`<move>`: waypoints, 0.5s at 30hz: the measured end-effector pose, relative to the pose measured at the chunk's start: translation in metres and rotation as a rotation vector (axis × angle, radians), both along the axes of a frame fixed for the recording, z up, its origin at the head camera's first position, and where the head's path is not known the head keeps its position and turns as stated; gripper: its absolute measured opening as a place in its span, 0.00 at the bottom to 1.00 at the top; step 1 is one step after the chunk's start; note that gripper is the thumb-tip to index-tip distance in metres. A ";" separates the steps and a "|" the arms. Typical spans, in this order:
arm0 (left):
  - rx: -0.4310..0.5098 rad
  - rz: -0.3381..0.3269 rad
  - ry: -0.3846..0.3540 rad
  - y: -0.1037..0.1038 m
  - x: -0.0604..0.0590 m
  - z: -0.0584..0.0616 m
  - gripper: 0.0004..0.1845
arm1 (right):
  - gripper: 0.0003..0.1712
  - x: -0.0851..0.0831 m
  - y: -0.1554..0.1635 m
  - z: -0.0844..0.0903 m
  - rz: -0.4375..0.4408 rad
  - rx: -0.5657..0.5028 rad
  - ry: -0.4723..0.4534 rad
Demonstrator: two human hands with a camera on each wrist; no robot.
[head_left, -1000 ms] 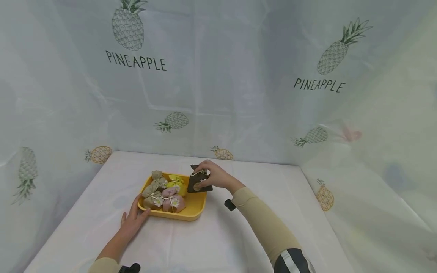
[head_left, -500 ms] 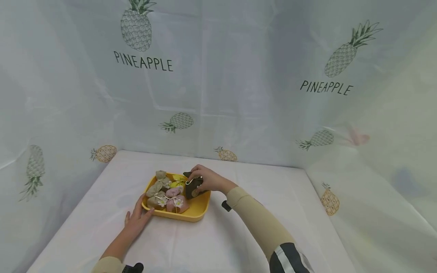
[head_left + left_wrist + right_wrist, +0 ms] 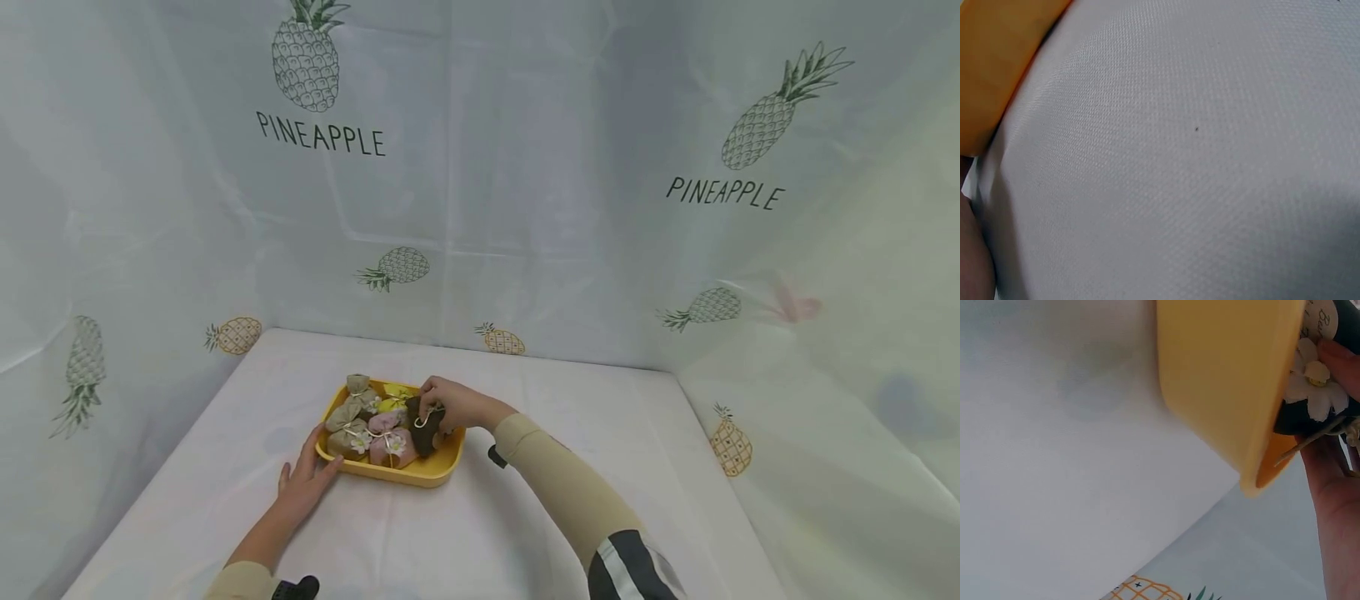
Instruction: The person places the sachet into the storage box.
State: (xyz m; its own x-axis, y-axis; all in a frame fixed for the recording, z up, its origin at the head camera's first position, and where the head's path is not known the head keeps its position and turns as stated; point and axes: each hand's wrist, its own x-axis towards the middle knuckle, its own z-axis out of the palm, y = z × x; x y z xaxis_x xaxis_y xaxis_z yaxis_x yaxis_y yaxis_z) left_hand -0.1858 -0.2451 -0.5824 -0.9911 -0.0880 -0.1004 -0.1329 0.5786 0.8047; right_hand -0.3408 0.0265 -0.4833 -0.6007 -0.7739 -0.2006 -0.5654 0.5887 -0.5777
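Note:
My right hand [image 3: 463,403] grips a dark drawstring pouch [image 3: 422,435] at the right side of the yellow tray [image 3: 420,478]. In the right wrist view, a white flower [image 3: 1317,381] and a round label show on that pouch, just inside the tray wall [image 3: 1222,375]. Beside it in the tray lie a pink pouch [image 3: 397,450], a yellow pouch [image 3: 393,395] and beige pouches [image 3: 347,414], tied with cord. Fingers extended, my left hand [image 3: 303,483] touches the tray's front left corner. The left wrist view catches only a bit of the tray [image 3: 1007,50] and hand.
The tray stands on a white-covered table [image 3: 480,533]. Behind and to the sides hangs a pale curtain [image 3: 510,208] printed with pineapples. The table's back edge lies a little beyond the tray.
My right hand has lowered the dark pouch from above the tray's back right edge into the tray, turning it beside the pink pouch. The left hand stays at the corner.

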 end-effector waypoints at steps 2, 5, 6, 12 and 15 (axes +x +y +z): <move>0.001 -0.001 0.000 0.000 0.000 0.000 0.44 | 0.20 0.001 0.000 -0.001 0.002 0.004 0.018; 0.003 -0.001 -0.001 0.000 -0.001 -0.001 0.44 | 0.20 0.002 0.000 -0.002 0.019 0.010 0.061; 0.000 0.000 0.001 0.000 -0.001 0.000 0.44 | 0.19 0.002 0.000 -0.002 0.025 0.010 0.074; -0.001 0.000 -0.018 0.001 0.000 0.003 0.44 | 0.19 0.001 0.001 -0.005 0.044 0.015 0.120; 0.000 -0.003 -0.023 0.001 0.000 0.003 0.44 | 0.19 0.000 0.000 -0.008 0.042 0.006 0.123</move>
